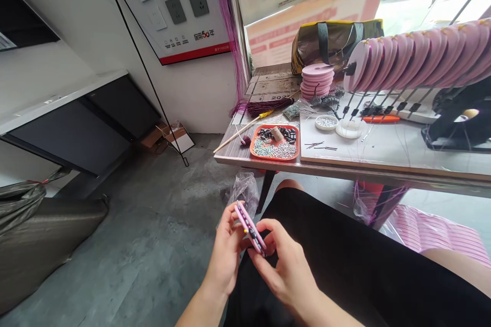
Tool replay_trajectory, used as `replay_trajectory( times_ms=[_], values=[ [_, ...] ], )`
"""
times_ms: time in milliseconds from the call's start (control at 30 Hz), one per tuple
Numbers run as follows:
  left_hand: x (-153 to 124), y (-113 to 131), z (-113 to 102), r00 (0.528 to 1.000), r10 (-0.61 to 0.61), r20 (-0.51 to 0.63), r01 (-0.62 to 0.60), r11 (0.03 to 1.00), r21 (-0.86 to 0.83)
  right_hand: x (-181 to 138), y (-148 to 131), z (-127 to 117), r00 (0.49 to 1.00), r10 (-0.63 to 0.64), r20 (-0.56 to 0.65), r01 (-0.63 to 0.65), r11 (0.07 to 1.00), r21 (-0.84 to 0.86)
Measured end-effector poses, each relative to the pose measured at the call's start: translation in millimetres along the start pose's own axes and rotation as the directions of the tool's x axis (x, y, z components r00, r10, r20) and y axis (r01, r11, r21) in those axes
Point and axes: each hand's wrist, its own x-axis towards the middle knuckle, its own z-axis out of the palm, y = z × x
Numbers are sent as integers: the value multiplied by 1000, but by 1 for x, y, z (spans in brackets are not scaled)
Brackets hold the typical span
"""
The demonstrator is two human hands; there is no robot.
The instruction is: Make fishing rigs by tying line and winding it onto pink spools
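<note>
Over my lap, both hands grip a thin pink disc (250, 227) seen edge-on, with small dark pieces along its rim. My left hand (226, 253) pinches its left side with curled fingers. My right hand (282, 260) closes on its lower right end. A clear plastic bag (243, 189) hangs just behind the disc.
A table (345, 166) stands ahead with an orange tray (274, 144) of small beads, a stack of pink discs (316, 80), a row of pink discs on a rack (418, 53), a small white dish (326, 122) and a bag (333, 41). Grey floor lies left.
</note>
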Motion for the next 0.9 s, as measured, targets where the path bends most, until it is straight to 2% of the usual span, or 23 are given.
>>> replay_trajectory(
  times_ms=[100,200,267,367,500,567,633,733,900],
  values=[
    [-2,-3,-2,998,-51,43,52,998,-18,4,0,-3,999,-41,-23,40,999,-19],
    [-6,-1,-5,990,-42,136,44,999,-10,6,-1,-6,995,-79,-59,75,995,-69],
    [-9,2,-4,987,-40,158,40,999,7,6,0,-6,992,-117,-55,111,988,-103],
    [-10,6,1,989,-80,128,76,997,34,5,2,-4,984,-173,-50,164,974,-156],
    [-10,7,7,991,-109,73,103,991,82,4,5,0,964,-248,-100,228,958,-175],
    [-10,5,8,997,-65,49,58,990,129,5,5,0,958,-260,-118,236,954,-184],
    [-8,3,8,999,33,34,-40,975,219,5,5,0,961,-247,-125,221,956,-194],
    [-5,0,7,983,175,62,-185,902,391,7,6,0,967,-217,-137,190,964,-187],
    [2,-4,6,958,246,144,-285,795,536,9,10,-1,981,-130,-142,115,987,-111]
  ],
)
